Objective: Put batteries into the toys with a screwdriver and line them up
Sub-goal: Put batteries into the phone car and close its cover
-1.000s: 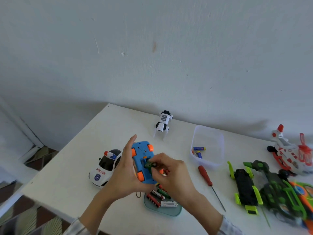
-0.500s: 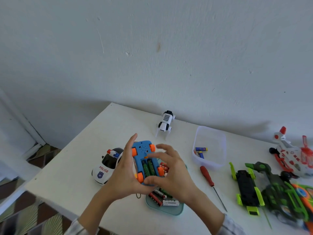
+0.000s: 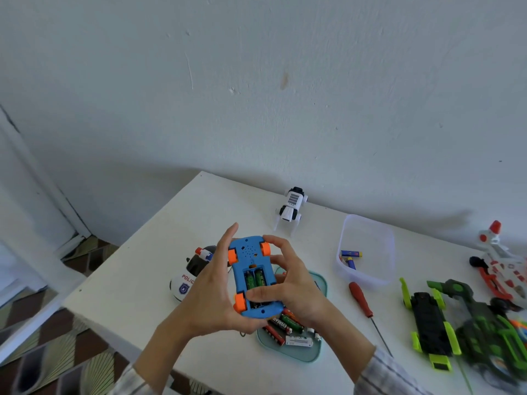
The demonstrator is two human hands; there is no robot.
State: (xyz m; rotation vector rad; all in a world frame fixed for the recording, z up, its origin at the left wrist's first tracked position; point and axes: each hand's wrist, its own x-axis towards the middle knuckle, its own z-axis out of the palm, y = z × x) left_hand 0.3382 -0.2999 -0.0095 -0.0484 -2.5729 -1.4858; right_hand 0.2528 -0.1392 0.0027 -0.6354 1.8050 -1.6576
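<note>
Both hands hold a blue plastic toy car with orange wheels (image 3: pixel 251 277), turned belly-up above the white table (image 3: pixel 148 269). The left hand (image 3: pixel 211 297) cups its left flank, fingers curled under the body and the thumb standing straight beside the front wheel. The right hand (image 3: pixel 291 283) wraps the other flank, its thumb pressed across the rear end of the open battery bay and its fingers arched over the far wheel. Inside the rectangular bay lie two glossy green cylindrical batteries (image 3: pixel 255 279), side by side.

Directly beneath the hands sits a shallow teal tray with rounded corners (image 3: pixel 309 354), holding loose red, green and white batteries (image 3: pixel 285 327). Left of the car, partly hidden by the left hand, stands a white police car toy with a black windscreen (image 3: pixel 185 280). Just right of the tray lies a screwdriver with a ribbed red handle and thin metal shaft (image 3: pixel 363 305). Beyond it is a clear plastic rectangular tub (image 3: pixel 368 243) with two blue-and-yellow batteries (image 3: pixel 350 256) inside. Near the wall stands a small white and black robot dog toy (image 3: pixel 291 206). At the right edge are a black and lime-green flat car (image 3: pixel 430 323), a dark green angular toy (image 3: pixel 484 329), blurred, and a white and red helicopter toy (image 3: pixel 502 263).
</note>
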